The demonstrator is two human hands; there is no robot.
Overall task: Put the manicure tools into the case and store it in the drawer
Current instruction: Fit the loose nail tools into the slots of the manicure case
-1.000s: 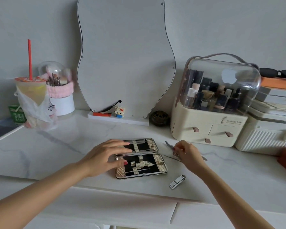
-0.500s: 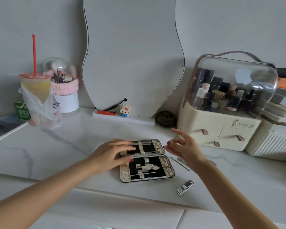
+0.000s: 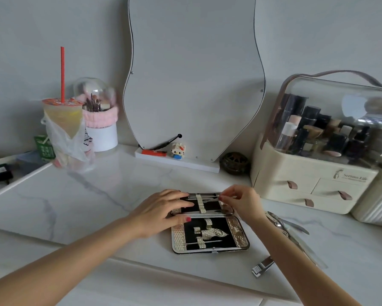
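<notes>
We see the right hand (image 3: pixel 241 200) pinching a thin metal tool (image 3: pixel 204 197) at the far half of the open case (image 3: pixel 210 224), black-lined with scaly beige trim. The left hand (image 3: pixel 161 212) lies flat, fingers spread, on the case's left edge. Steel nail clippers (image 3: pixel 262 267) lie nearby on the white marble counter (image 3: pixel 97 195).
</notes>
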